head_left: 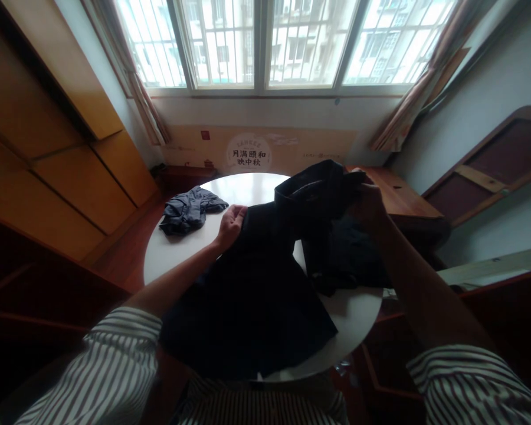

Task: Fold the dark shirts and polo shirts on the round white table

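Note:
Between my two hands a black garment (252, 289) is held up over a round white table (168, 260), its wide lower part hanging down to the near edge. A band-like opening, perhaps a waistband or collar, shows at its top; the dark cloth hides its exact kind. My left hand (232, 226) is closed on its left edge, thumb and fingers pinched together. Higher up on the right, my right hand (366, 196) grips the raised end of the cloth, its fingers partly in shadow. More dark cloth (358, 254) lies on the table beneath my right hand.
A crumpled dark grey garment (188, 209) rests at the table's far left. Behind stand a wooden desk (407, 198) on the right and a printed cardboard panel (287, 144) below the window. Wooden cabinets (75, 195) line the left side.

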Action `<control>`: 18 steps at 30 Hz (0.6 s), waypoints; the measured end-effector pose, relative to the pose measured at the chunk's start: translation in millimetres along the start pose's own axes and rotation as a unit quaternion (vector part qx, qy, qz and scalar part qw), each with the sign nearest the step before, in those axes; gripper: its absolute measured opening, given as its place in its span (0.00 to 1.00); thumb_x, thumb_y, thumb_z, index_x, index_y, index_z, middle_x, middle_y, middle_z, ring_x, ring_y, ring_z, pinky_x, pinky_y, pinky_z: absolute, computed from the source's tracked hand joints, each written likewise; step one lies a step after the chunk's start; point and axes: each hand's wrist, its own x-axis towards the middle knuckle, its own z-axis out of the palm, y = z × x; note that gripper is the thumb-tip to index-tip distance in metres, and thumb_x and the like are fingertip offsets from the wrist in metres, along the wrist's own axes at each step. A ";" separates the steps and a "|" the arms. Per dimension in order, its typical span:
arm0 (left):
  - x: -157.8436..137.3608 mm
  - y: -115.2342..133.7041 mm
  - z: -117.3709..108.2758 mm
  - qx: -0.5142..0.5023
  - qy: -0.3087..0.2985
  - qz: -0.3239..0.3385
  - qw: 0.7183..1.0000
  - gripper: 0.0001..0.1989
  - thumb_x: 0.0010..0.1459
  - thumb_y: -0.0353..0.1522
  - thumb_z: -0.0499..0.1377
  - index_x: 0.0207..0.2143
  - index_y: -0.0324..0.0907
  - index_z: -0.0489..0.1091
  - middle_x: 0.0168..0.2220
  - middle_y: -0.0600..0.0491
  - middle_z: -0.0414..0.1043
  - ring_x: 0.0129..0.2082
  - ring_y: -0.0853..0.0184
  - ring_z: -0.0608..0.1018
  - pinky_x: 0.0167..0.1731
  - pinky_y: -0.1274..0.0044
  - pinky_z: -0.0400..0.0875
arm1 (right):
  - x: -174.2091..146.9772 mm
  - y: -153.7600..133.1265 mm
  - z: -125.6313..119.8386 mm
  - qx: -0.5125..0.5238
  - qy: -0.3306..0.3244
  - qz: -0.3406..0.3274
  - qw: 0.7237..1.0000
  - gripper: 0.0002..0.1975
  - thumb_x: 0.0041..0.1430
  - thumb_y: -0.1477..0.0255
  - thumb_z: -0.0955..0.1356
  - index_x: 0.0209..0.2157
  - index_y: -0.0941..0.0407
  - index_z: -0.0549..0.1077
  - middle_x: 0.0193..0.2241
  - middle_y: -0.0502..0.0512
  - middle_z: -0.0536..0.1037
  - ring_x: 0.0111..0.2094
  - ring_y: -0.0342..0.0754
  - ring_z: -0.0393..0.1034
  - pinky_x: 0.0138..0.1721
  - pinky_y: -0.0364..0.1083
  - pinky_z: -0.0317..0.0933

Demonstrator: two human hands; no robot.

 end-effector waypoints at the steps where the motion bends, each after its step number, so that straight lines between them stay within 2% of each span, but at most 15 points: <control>1: 2.0 5.0 -5.0 0.011 -0.005 -0.005 1.000 0.20 0.60 0.47 0.60 0.39 0.37 0.69 0.33 0.50 0.73 0.32 0.68 0.74 0.32 0.78 0.69 | -0.1 0.8 -0.9 -0.014 0.003 -0.002 1.000 0.14 0.42 0.62 0.63 0.28 0.49 0.52 0.23 0.48 0.64 0.28 0.50 0.61 0.33 0.47 0.59; 3: 1.5 15.5 -11.6 0.062 -0.009 -0.009 0.998 0.18 0.62 0.45 0.58 0.40 0.37 0.69 0.34 0.49 0.73 0.33 0.66 0.75 0.32 0.77 0.70 | -1.4 1.5 2.3 -0.039 -0.005 -0.002 0.999 0.15 0.45 0.59 0.64 0.29 0.49 0.53 0.24 0.49 0.67 0.28 0.51 0.62 0.32 0.47 0.58; 6: -16.3 29.5 -10.5 0.207 0.012 0.086 0.975 0.15 0.64 0.42 0.57 0.40 0.39 0.70 0.39 0.47 0.72 0.36 0.65 0.74 0.36 0.75 0.71 | -3.0 1.5 16.2 -0.071 -0.035 0.006 0.997 0.16 0.49 0.55 0.65 0.32 0.49 0.56 0.25 0.49 0.71 0.26 0.50 0.61 0.28 0.46 0.56; 8: -38.5 34.3 -3.5 0.304 -0.069 0.163 0.936 0.15 0.63 0.42 0.58 0.43 0.40 0.71 0.41 0.47 0.72 0.37 0.65 0.74 0.40 0.73 0.71 | -1.3 1.7 26.7 -0.104 -0.052 -0.001 0.993 0.14 0.50 0.56 0.66 0.32 0.49 0.60 0.24 0.49 0.69 0.24 0.48 0.58 0.27 0.45 0.53; 10: -62.2 33.8 4.8 0.382 -0.193 0.197 0.882 0.19 0.60 0.44 0.61 0.47 0.41 0.71 0.43 0.46 0.72 0.40 0.62 0.74 0.43 0.70 0.71 | 2.9 2.2 35.2 -0.142 -0.057 -0.029 0.988 0.11 0.51 0.59 0.66 0.31 0.50 0.63 0.25 0.49 0.67 0.25 0.47 0.58 0.26 0.44 0.53; 11: -72.2 31.7 8.3 0.415 -0.235 0.201 0.855 0.21 0.59 0.45 0.62 0.49 0.41 0.70 0.45 0.44 0.71 0.42 0.60 0.74 0.45 0.69 0.71 | 5.4 2.2 38.4 -0.162 -0.055 -0.046 0.984 0.10 0.52 0.60 0.65 0.31 0.50 0.64 0.25 0.49 0.67 0.26 0.47 0.59 0.27 0.44 0.54; 12: -80.1 28.8 10.7 0.446 -0.258 0.200 0.834 0.23 0.58 0.44 0.63 0.50 0.40 0.70 0.46 0.43 0.71 0.44 0.57 0.74 0.47 0.67 0.70 | 7.6 1.7 40.7 -0.180 -0.049 -0.059 0.981 0.09 0.53 0.61 0.65 0.30 0.51 0.65 0.26 0.50 0.68 0.27 0.47 0.60 0.28 0.44 0.56; 14: -88.8 22.9 10.8 0.484 -0.275 0.188 0.809 0.20 0.60 0.42 0.61 0.50 0.40 0.71 0.44 0.42 0.73 0.45 0.55 0.74 0.47 0.65 0.70 | 10.3 -1.2 42.7 -0.204 -0.036 -0.068 0.976 0.08 0.55 0.62 0.64 0.30 0.51 0.66 0.27 0.51 0.70 0.30 0.48 0.63 0.29 0.44 0.58; 16: -89.7 21.0 4.0 0.482 -0.272 0.176 0.814 0.13 0.65 0.38 0.56 0.46 0.40 0.73 0.39 0.43 0.74 0.42 0.57 0.75 0.46 0.66 0.70 | 9.6 -6.8 40.5 -0.209 -0.035 -0.059 0.975 0.07 0.56 0.63 0.64 0.31 0.51 0.67 0.26 0.50 0.70 0.31 0.48 0.63 0.30 0.44 0.59; 18: -86.6 27.0 -8.8 0.440 -0.233 0.160 0.852 0.13 0.68 0.36 0.52 0.42 0.41 0.74 0.36 0.46 0.76 0.39 0.59 0.77 0.44 0.69 0.70 | 5.9 -14.1 33.8 -0.194 -0.045 -0.054 0.978 0.07 0.57 0.63 0.65 0.32 0.51 0.67 0.26 0.50 0.69 0.30 0.47 0.62 0.29 0.43 0.58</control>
